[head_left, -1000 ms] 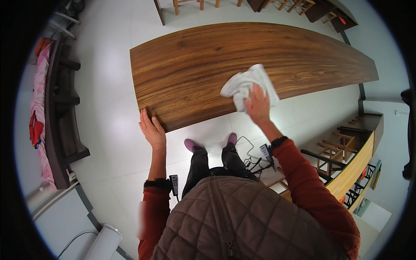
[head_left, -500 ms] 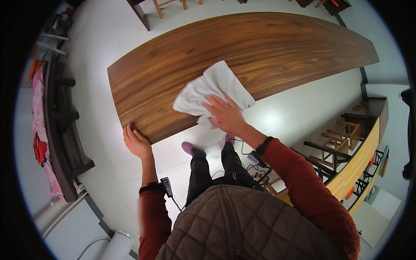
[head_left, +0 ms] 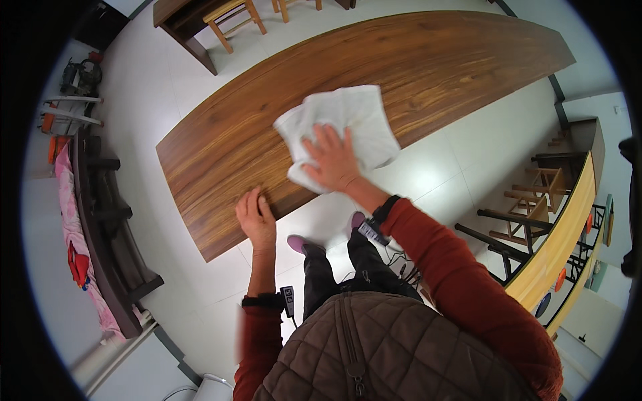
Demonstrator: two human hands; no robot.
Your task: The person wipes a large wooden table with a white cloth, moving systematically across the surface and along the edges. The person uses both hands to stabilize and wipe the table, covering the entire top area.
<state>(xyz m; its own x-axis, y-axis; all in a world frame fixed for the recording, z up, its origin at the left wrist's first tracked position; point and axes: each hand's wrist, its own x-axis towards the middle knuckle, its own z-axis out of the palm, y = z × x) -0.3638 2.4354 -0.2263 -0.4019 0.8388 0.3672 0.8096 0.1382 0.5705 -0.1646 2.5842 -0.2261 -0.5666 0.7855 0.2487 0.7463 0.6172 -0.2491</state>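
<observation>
A long wooden tabletop point(head_left: 221, 160) with dark brown grain stretches across in front of me. On its near half a white cloth point(head_left: 364, 117) lies spread and creased, part of it hanging past the near edge. My right hand point(head_left: 332, 159) presses flat on the cloth with its fingers spread, not gripping it. My left hand point(head_left: 257, 217) rests at the table's near edge, left of the cloth, with fingers stretched out over the wood and holding nothing.
At the right stand wooden stools point(head_left: 521, 220) beside a light wood-topped table point(head_left: 555, 260). A dark bench point(head_left: 100, 227) with pink fabric point(head_left: 77, 234) runs along the left. Beyond the tabletop are a dark desk point(head_left: 184, 30) and a wooden stool point(head_left: 234, 20). Cables point(head_left: 400, 260) hang near my legs.
My left hand has slid rightward along the near edge, away from the table's left corner. The cloth lies more spread out under my right hand. The whole view has shifted and turned slightly.
</observation>
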